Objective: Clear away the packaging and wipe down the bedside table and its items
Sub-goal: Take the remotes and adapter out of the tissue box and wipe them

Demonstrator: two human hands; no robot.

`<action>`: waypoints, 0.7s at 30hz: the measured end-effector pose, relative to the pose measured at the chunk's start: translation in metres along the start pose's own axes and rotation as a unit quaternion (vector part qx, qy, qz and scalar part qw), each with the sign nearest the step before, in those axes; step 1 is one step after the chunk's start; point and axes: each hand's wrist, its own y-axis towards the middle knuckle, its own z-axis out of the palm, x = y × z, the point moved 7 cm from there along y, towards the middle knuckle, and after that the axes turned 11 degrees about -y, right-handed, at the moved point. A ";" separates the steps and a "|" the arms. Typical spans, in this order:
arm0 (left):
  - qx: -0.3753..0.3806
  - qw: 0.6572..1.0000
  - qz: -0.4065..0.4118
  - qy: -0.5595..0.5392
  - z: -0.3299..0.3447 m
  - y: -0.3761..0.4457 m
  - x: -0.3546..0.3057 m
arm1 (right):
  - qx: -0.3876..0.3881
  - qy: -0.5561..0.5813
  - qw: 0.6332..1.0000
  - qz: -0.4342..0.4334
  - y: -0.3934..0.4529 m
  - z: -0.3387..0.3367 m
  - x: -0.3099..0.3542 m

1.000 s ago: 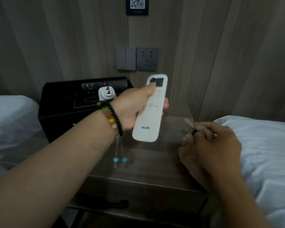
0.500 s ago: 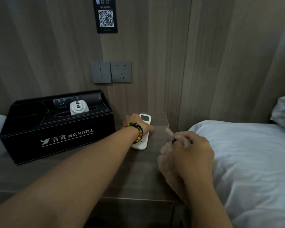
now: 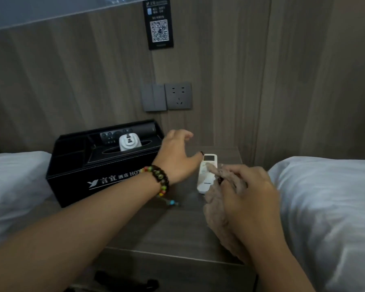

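The white remote (image 3: 207, 173) lies on the worktop (image 3: 177, 224), right of the black box (image 3: 105, 165). The left hand (image 3: 177, 159) hovers open beside it, and the right hand (image 3: 247, 197) grips a soft cloth (image 3: 217, 209). The remote looks light, hard and maybe slippery, so hold its long sides.

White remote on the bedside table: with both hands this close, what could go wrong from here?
1. The white remote lies loose; the cloth gripped by the right hand may drag it across the bedside table.
2. The left hand, open beside the black hotel box, might bump it.
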 end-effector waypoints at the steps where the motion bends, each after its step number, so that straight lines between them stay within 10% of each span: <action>1: -0.016 0.999 0.030 -0.004 -0.024 -0.007 -0.001 | 0.010 0.014 1.000 -0.011 -0.004 0.006 0.007; 8: -0.187 0.979 -0.069 -0.043 -0.185 0.012 0.078 | 0.115 0.028 0.990 -0.070 -0.033 0.050 0.042; 12: -0.101 0.978 -0.171 0.069 -0.201 0.029 0.133 | 0.125 -0.019 0.989 -0.071 -0.037 0.059 0.045; 21: 0.045 0.956 -0.080 0.279 -0.154 0.049 0.130 | 0.127 -0.054 0.988 -0.074 -0.040 0.063 0.043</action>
